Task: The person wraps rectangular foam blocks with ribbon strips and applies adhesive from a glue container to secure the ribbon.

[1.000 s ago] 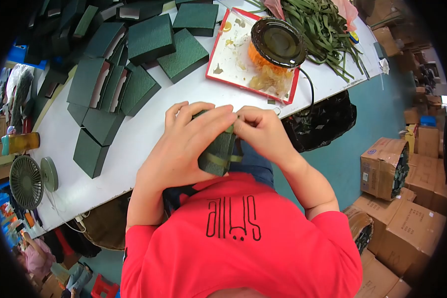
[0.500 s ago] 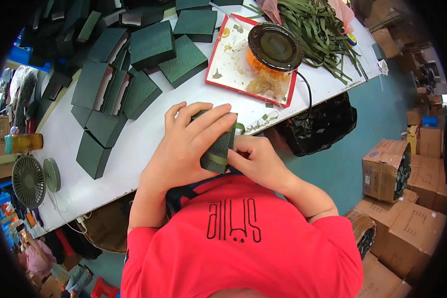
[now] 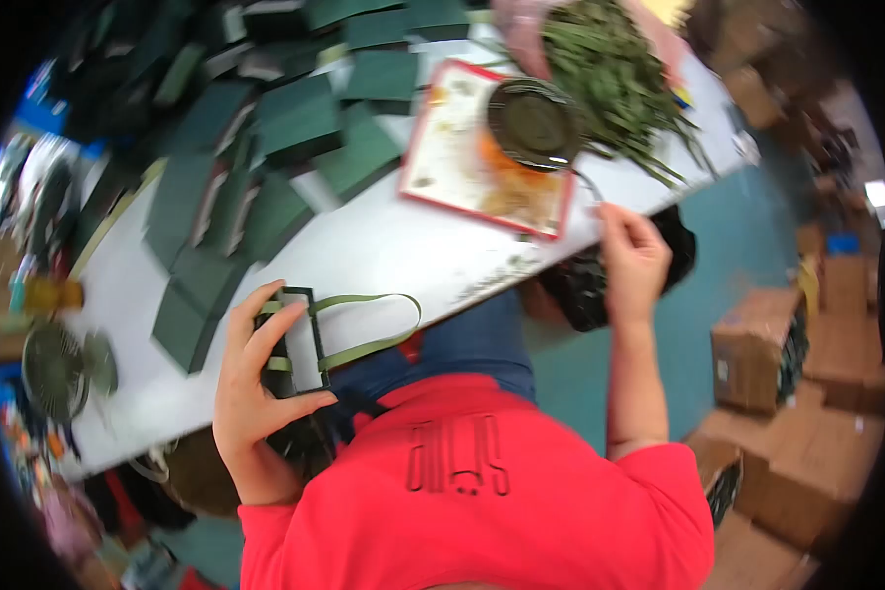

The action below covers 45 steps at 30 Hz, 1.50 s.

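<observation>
My left hand (image 3: 251, 369) is wrapped round a small dark green box (image 3: 305, 344), fingers over the top edge and thumb below. The box's pale interior faces up. An olive green ribbon (image 3: 374, 298) goes across the box and bulges out to its right in a loose loop. Well apart from the box, my right hand (image 3: 635, 258) is raised by the table's front edge, its thumb and fingertips pinched together. The black cord (image 3: 592, 185) ends visually at those fingertips; whether they grip it or something small is too blurred to tell.
A round dark pot (image 3: 535, 123) with orange below it stands on a red-rimmed white tray (image 3: 428, 187). Cut green ribbons (image 3: 605, 79) lie behind it. Green boxes (image 3: 300, 118) crowd the table's left. A fan (image 3: 57, 369), a black bag (image 3: 575, 290) and cartons (image 3: 757, 349) surround the table.
My left hand has moved left with the box, and the box has turned so its inside shows. My right hand has left the box and swung up and right. The ribbon now forms a loop.
</observation>
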Each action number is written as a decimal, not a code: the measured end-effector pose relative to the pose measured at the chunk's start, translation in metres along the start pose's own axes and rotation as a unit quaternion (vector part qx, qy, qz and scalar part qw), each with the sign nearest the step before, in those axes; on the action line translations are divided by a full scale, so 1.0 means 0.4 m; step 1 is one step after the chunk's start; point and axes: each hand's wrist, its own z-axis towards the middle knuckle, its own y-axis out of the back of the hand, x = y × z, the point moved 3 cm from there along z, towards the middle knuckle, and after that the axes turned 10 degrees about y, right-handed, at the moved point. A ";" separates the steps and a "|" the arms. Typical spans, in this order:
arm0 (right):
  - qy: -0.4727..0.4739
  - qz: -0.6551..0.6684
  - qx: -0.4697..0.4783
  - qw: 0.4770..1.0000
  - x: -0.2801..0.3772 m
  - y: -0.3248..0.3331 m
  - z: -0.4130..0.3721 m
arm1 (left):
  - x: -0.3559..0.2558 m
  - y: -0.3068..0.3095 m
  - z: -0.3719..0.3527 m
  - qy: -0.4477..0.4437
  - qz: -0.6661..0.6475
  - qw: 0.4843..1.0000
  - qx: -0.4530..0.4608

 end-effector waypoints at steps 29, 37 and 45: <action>0.106 -0.021 -0.045 0.993 -0.111 0.105 0.284 | 0.321 0.091 -0.119 0.216 0.196 0.890 -0.349; -0.063 -0.133 0.062 0.987 -0.163 0.064 0.437 | 0.324 0.105 -0.108 0.226 0.197 0.892 -0.338; -0.127 0.110 0.049 0.984 -0.122 0.013 0.414 | 0.315 0.105 -0.111 0.236 0.182 0.894 -0.336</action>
